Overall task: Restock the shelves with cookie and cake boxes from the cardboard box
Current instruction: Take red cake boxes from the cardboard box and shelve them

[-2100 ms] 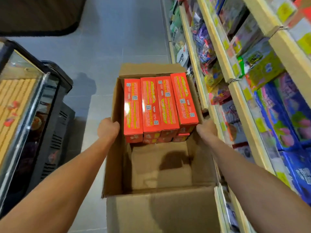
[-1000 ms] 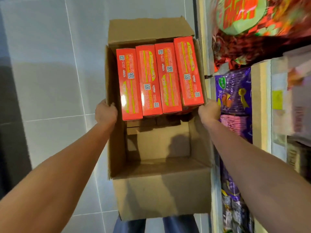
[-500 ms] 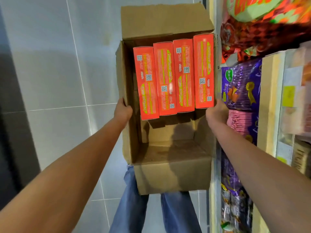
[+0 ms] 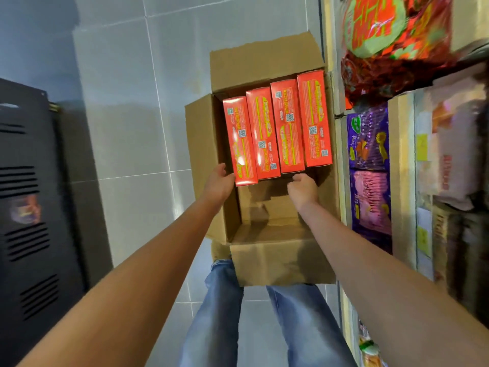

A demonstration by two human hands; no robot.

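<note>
Four red boxes (image 4: 275, 128) lay in the cardboard box (image 4: 201, 144) just beyond both grips. The left grip (image 4: 219, 181) touched one open-fingered; the right grip (image 4: 303, 190) curled, hold unclear. All awaited the shelves (image 4: 399, 168).

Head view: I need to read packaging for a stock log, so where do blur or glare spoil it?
Head view: the red boxes are sharp, with a small glare patch on the leftmost; the shelf goods at the right edge are smeared by blur; shadow darkens the cardboard box inside.
</note>
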